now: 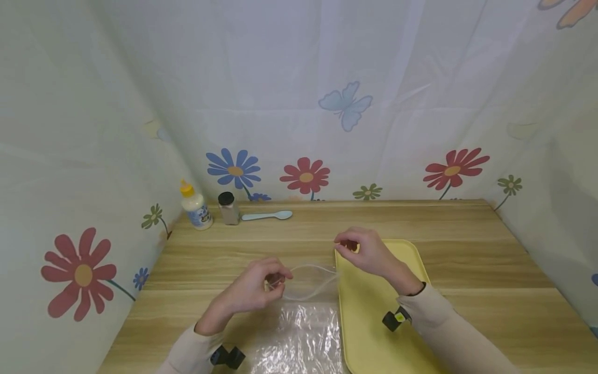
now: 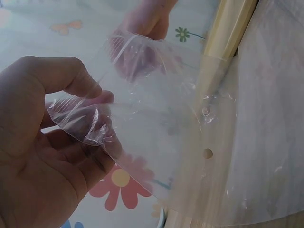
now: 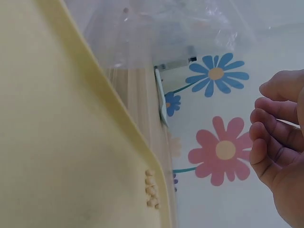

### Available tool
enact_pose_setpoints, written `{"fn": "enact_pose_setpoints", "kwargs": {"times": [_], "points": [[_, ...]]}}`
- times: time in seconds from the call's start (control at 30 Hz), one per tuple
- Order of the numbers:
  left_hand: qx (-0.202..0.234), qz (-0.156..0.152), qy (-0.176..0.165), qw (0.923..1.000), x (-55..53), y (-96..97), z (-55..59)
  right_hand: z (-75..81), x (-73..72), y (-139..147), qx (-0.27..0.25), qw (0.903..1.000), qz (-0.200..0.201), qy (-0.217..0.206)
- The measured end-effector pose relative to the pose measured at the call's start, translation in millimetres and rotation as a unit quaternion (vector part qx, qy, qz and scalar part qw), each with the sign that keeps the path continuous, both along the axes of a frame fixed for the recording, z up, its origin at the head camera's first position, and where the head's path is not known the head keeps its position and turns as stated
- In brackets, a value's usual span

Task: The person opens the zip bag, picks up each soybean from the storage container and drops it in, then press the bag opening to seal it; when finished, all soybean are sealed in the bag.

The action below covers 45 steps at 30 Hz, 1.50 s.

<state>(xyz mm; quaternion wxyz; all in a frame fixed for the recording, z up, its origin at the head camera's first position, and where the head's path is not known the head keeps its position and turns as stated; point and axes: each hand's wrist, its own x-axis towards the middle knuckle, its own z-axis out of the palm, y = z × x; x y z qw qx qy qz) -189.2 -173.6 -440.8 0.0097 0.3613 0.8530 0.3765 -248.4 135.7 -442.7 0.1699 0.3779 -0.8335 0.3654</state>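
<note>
A clear zip bag (image 1: 299,337) lies partly on the table, its mouth end raised and the two zip edges standing apart. My left hand (image 1: 257,285) pinches one corner of that mouth between thumb and fingers; in the left wrist view, the left hand (image 2: 52,133) shows this grip beside the zip lines. Above the far left part of a yellow tray (image 1: 388,306) hovers my right hand (image 1: 369,252), apart from the bag. In the right wrist view, the right hand's loosely bent fingers (image 3: 266,147) hold nothing that shows.
At the back left stand a white bottle with a yellow cap (image 1: 198,210) and a black-lidded jar (image 1: 229,209). A light blue spoon (image 1: 267,215) lies beside the jar. A printed curtain (image 1: 280,93) borders the wooden table (image 1: 476,259).
</note>
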Motion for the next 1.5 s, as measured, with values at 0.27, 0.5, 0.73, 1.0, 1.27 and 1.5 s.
{"fn": "enact_pose_setpoints", "kwargs": {"times": [0.27,0.5,0.73,1.0,1.27,1.5], "points": [[0.000,0.001,-0.002,1.0000,0.5,-0.6,-0.1,-12.1,-10.6,8,0.025,0.9967,-0.038,-0.068],[-0.001,0.005,-0.002,1.0000,0.5,-0.8,-1.3,-20.2,-15.6,13,0.045,0.9931,-0.061,-0.089],[-0.001,0.006,-0.001,1.0000,1.1,-1.1,-1.9,-28.6,-21.3,17,0.066,0.9910,-0.073,-0.090],[0.007,0.001,0.021,0.9998,0.8,-1.3,-3.6,-35.5,-25.9,21,0.096,0.9840,-0.098,-0.113],[-0.002,0.002,0.017,0.9998,-0.7,0.6,-0.8,-42.1,-30.6,26,0.122,0.9803,-0.113,-0.107],[0.001,0.000,0.010,1.0000,0.3,0.9,-0.1,-44.8,-31.9,28,0.139,0.9754,-0.115,-0.127]]}}
